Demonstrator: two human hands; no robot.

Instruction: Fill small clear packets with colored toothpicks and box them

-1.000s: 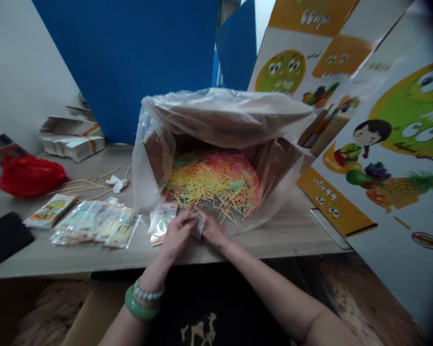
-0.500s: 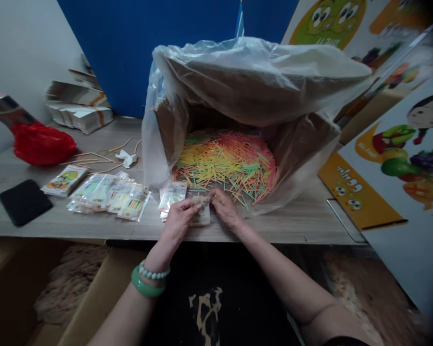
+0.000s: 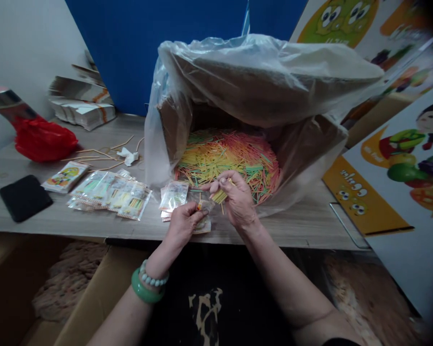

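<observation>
My left hand point(image 3: 185, 220) pinches a small clear plastic bag point(image 3: 204, 222) near the table's front edge. Between the fingers and thumb of my right hand point(image 3: 238, 199) is a bunch of thin yellow sticks point(image 3: 220, 194), held just right of the bag and in front of the loose pile. That pile of yellow, green, orange and pink sticks point(image 3: 216, 156) lies in a tipped carton lined with a clear plastic liner point(image 3: 162, 120). Left of my left hand is a short stack of clear bags point(image 3: 173, 196). Filled bags point(image 3: 110, 193) overlap in a row farther left.
At the left are a black flat object point(image 3: 25, 198), a pack of printed cards point(image 3: 65, 177), a red plastic bag point(image 3: 45, 139), rubber bands and crumpled white tissue point(image 3: 127, 156). Banded stacks of paper point(image 3: 81, 113) stand behind. A printed carton point(image 3: 400, 178) fills the right side.
My right hand has moved up and right, away from the bag, and now shows yellow sticks in its fingers. My left hand stays on the bag, slightly lower.
</observation>
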